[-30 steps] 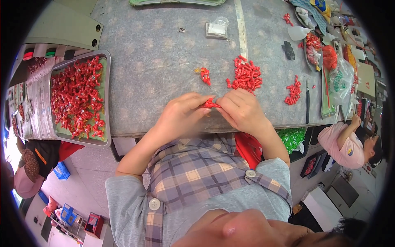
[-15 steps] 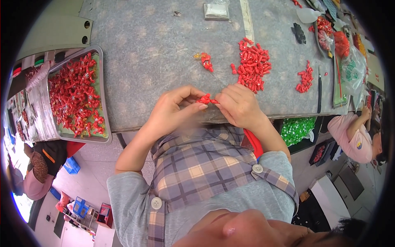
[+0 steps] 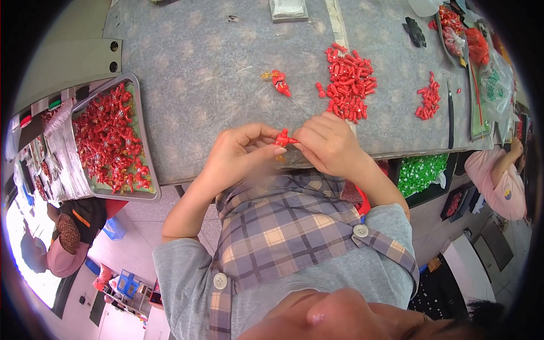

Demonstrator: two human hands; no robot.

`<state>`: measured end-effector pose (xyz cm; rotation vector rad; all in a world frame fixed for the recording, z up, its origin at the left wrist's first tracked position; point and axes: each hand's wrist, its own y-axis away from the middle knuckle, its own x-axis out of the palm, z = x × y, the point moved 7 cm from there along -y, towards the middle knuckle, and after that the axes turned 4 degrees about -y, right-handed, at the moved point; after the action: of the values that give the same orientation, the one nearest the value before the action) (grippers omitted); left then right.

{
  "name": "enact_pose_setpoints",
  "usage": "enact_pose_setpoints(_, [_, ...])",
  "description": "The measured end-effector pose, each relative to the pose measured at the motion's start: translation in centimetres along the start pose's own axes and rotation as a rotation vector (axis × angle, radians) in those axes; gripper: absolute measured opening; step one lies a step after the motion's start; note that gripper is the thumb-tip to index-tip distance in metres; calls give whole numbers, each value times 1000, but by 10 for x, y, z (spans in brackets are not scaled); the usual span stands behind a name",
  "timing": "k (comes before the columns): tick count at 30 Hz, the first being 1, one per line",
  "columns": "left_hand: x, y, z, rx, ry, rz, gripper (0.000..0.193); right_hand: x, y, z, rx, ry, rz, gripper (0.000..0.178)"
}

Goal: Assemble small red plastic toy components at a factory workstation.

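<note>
Near the table's front edge, my left hand [image 3: 245,152] pinches a small red plastic figure [image 3: 283,137] between thumb and fingers. My right hand [image 3: 328,139] has its fingertips closed on a thin red piece [image 3: 294,141] sticking out from the figure's right side. Whether that piece is joined to the figure, I cannot tell. Just beyond the hands lies another red figure [image 3: 280,83] with a yellow end. A heap of small red plastic parts [image 3: 351,82] lies past my right hand.
On the left stands a metal tray [image 3: 148,141] of red figures. To the right are a smaller pile of red parts [image 3: 429,99], a slim dark tool [image 3: 450,113] and a green tray [image 3: 480,127]. A bin of green pieces [image 3: 422,174] sits below the table edge. People sit on both sides.
The whole view has shifted a little. Between my fingers the red figure has turned and now stands more upright. Both hands keep their pinch.
</note>
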<state>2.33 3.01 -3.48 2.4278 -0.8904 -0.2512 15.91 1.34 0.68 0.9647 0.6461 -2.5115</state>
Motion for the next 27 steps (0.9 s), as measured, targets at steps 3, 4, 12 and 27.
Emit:
enact_pose_setpoints(3, [2, 0, 5, -51, 149, 28, 22, 1, 1, 1, 46, -36, 7, 13])
enact_pose_setpoints(4, [1, 0, 5, -53, 146, 29, 22, 1, 1, 0, 59, -45, 10, 12])
enact_pose_setpoints(12, [3, -1, 8, -136, 84, 34, 17, 5, 3, 1, 45, -25, -3, 12])
enact_pose_setpoints(27, [7, -13, 3, -269, 363, 297, 15, 6, 2, -2, 104, -129, 20, 10])
